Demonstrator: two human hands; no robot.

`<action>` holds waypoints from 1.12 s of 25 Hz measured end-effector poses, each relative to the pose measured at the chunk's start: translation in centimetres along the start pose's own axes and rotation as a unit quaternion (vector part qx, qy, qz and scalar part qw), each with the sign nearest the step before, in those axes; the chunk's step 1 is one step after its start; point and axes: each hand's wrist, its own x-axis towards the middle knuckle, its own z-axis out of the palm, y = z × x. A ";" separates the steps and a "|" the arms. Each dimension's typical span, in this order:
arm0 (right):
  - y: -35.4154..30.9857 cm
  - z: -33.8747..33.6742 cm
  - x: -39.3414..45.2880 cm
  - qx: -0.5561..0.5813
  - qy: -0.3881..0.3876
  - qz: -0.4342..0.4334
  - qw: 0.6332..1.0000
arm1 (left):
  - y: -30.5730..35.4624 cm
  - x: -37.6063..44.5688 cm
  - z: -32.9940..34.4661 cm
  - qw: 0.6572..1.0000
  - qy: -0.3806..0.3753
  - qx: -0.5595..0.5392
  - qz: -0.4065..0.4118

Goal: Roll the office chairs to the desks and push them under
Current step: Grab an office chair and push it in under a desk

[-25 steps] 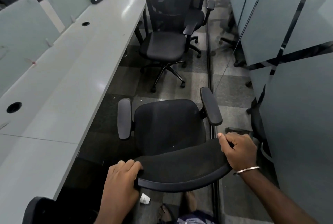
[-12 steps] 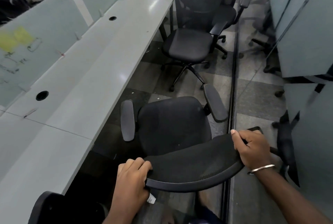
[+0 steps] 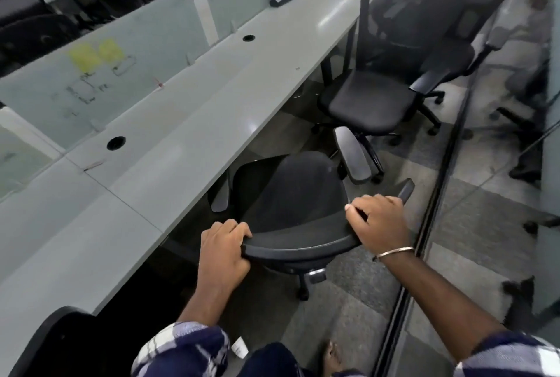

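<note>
Gripping the curved top edge of a black mesh-backed office chair (image 3: 291,194), both hands are wrapped round the backrest rim: left hand (image 3: 222,250) curled over its left end, right hand (image 3: 380,220) curled over its right end, thumb on the front face. Chair sits angled toward the long pale grey desk (image 3: 169,146); front of seat and left armrest lie under the desk's near edge, right armrest juts out into the aisle. Step in hand, by my reading: the push-under, partly done. Next move likely calls for a straight shove square to the desk edge, minding armrest clearance.

Second black office chair (image 3: 372,100) stands farther along the same edge, pulled out, not yet tucked. Glass partition wall (image 3: 497,210) runs along the right of the aisle.
</note>
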 end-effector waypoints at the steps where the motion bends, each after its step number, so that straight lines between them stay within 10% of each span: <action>1: -0.4 0.6 0.2 0.002 0.003 -0.008 1.000 | 0.4 0.7 0.1 1.000 0.004 -0.002 -0.010; 28: 7.3 3.1 17.5 0.067 -0.098 -0.295 0.948 | 9.7 5.9 3.6 0.985 0.036 -0.044 -0.162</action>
